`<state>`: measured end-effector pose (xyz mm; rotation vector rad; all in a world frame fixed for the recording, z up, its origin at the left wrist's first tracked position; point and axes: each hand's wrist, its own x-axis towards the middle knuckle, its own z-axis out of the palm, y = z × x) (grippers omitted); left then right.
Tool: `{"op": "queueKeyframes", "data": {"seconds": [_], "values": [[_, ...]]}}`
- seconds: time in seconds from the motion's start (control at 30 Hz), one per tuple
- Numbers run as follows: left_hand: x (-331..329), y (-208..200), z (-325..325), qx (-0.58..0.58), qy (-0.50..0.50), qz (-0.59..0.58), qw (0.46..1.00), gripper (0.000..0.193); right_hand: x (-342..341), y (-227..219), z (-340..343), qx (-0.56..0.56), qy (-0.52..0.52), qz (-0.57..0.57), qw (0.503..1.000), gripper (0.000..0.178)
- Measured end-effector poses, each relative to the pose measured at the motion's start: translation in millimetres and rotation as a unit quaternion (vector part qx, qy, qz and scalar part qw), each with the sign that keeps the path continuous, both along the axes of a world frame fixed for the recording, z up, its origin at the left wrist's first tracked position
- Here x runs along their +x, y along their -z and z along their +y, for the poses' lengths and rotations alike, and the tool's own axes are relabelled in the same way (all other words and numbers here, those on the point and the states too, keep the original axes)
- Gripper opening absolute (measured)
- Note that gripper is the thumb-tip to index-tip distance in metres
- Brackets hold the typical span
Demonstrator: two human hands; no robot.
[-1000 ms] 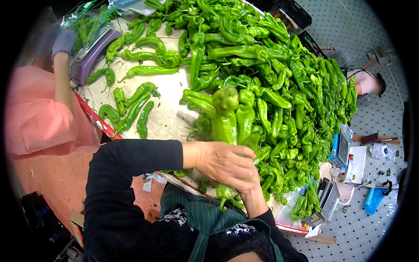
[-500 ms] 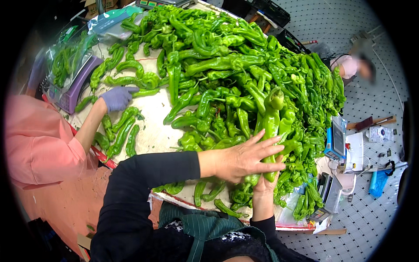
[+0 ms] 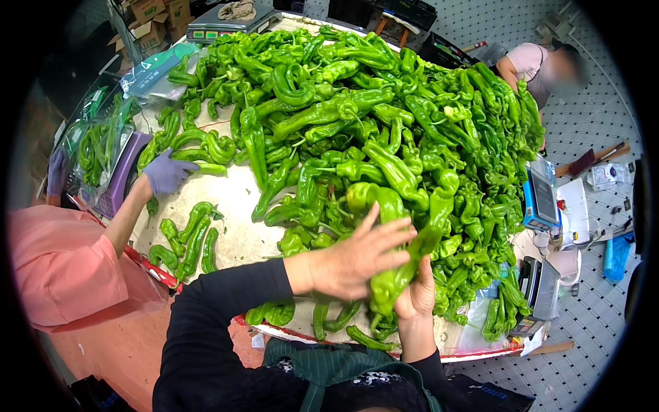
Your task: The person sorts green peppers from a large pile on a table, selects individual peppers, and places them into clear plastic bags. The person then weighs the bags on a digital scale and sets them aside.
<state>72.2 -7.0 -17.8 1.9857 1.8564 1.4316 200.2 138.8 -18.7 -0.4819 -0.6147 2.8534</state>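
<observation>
In front of me, long green peppers [image 3: 388,294] stand bunched between my hands. My right hand [image 3: 416,296] grips them from below and the right, its palm partly hidden behind them. Across their front lies my left hand [image 3: 360,259], its fingers stretched out and apart, touching the peppers. One pepper's rounded end [image 3: 374,199] pokes up above my left hand, and another curved pepper [image 3: 445,196] rises to the right. Behind both hands spreads a big heap of green peppers [image 3: 384,103] on a pale tabletop [image 3: 230,199].
At left, a co-worker's purple-gloved hand [image 3: 165,173] touches peppers, near a purple scale [image 3: 127,175] bearing a bagged portion. Several loose peppers [image 3: 195,240] lie nearby. Another scale [image 3: 539,295] stands at right, beside peppers on a plastic bag. Another person [image 3: 528,65] bends beyond the heap.
The peppers between my hands have tilted and spread apart, and my left hand has shifted slightly left and down. The person at far right has moved upward in view.
</observation>
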Motion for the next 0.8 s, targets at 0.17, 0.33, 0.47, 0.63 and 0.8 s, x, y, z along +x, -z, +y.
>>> {"op": "queueKeyframes", "data": {"seconds": [0.17, 0.33, 0.47, 0.63, 0.8], "values": [[6, 1, 0, -0.052, 0.069, -0.042, 0.995, 0.082, 21, 16, 8, -0.021, -0.022, 0.007, 1.000, 0.070], [-12, 0, -11, 0.091, -0.064, -0.242, 0.964, 0.044, 9, 16, -3, -0.092, -0.090, 0.097, 0.987, 0.077], [-7, 24, -5, -0.018, -0.229, -0.053, 0.972, 0.062, 15, 25, -23, -0.214, -0.054, 0.066, 0.973, 0.076], [-11, 16, -5, -0.040, -0.203, -0.064, 0.976, 0.067, 9, 2, -21, -0.002, -0.031, -0.033, 0.999, 0.081], [-71, -14, -11, 0.032, -0.318, 0.104, 0.942, 0.031, 0, -3, -14, -0.067, -0.030, -0.039, 0.997, 0.080]]}}
